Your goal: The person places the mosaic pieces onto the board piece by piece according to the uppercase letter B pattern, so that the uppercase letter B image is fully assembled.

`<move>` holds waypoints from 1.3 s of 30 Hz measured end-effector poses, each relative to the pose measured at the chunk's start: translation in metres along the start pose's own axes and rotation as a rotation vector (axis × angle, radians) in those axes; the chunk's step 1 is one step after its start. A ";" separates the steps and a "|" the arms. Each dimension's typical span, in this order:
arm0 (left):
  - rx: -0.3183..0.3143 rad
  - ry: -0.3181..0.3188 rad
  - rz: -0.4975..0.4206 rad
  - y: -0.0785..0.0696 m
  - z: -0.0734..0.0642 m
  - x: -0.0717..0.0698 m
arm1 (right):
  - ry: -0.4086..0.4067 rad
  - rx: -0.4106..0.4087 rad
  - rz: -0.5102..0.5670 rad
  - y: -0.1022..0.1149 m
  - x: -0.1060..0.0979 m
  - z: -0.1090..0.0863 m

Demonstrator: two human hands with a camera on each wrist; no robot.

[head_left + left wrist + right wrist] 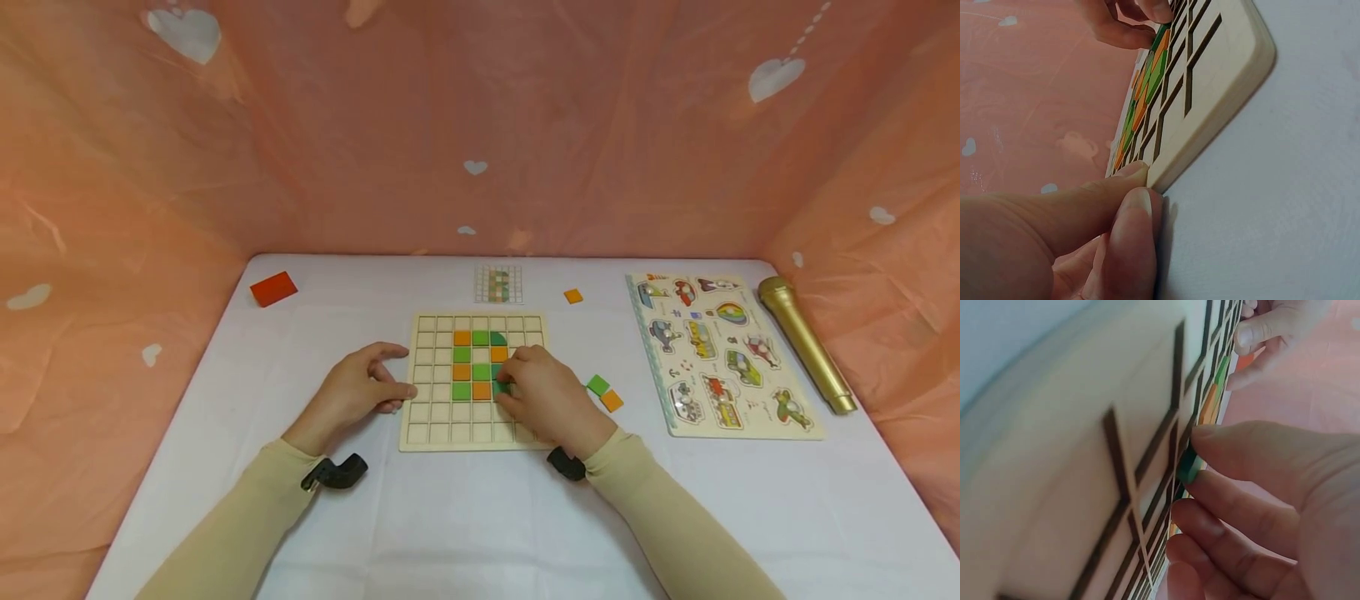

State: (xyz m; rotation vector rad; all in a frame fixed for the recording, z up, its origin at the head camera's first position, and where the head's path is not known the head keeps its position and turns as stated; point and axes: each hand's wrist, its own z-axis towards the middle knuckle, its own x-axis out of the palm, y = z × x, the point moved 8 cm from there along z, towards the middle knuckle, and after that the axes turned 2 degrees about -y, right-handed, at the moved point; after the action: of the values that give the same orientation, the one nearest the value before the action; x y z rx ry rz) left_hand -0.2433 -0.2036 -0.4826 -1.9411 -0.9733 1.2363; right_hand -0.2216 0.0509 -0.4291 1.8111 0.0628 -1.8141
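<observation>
A wooden grid board (430, 433) lies on the table, its middle squares filled with orange, light green and dark green tiles. My left hand (352, 390) holds the board's left edge, thumb on the top face and fingers at the side. Over the right part of the pattern, my right hand (551, 393) pinches a dark green tile (1189, 465) between thumb and index finger, low against the grid. Its exact shape is partly hidden by the fingers. Inside the pattern, one bare square (481, 356) shows among the tiles.
A small pattern card (498, 285) lies behind the board. Loose tiles include an orange one (573, 296) and a green one (597, 384). To the right are a vehicle puzzle board (723, 358) and a gold microphone (806, 343). A red block (273, 289) sits back left.
</observation>
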 end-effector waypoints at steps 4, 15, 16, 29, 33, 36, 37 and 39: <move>0.029 -0.005 0.024 -0.003 0.001 0.000 | -0.023 -0.021 -0.020 0.001 -0.001 -0.001; 0.035 -0.003 0.025 -0.006 0.001 0.000 | -0.006 -0.008 -0.012 0.000 -0.004 -0.003; 0.039 -0.004 0.026 -0.006 0.001 0.000 | -0.004 -0.006 -0.009 0.000 -0.003 -0.003; 0.048 -0.004 0.034 -0.006 0.001 0.000 | 0.003 -0.006 -0.006 0.000 -0.004 -0.003; 0.039 -0.004 0.024 -0.005 0.001 0.000 | 0.009 -0.003 0.006 -0.001 -0.004 -0.002; 0.033 -0.008 0.021 -0.003 0.002 0.000 | 0.021 0.006 0.016 -0.005 -0.005 -0.002; 0.031 -0.008 0.022 -0.003 0.002 0.000 | 0.021 0.010 0.016 -0.007 -0.006 -0.002; 0.025 -0.006 0.018 -0.002 0.002 0.001 | 0.010 0.020 0.022 -0.012 -0.009 -0.003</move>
State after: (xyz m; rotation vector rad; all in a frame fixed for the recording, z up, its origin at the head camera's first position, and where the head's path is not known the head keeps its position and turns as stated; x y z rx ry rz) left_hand -0.2457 -0.2017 -0.4820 -1.9319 -0.9404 1.2591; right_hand -0.2250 0.0653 -0.4253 1.8280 0.0284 -1.7962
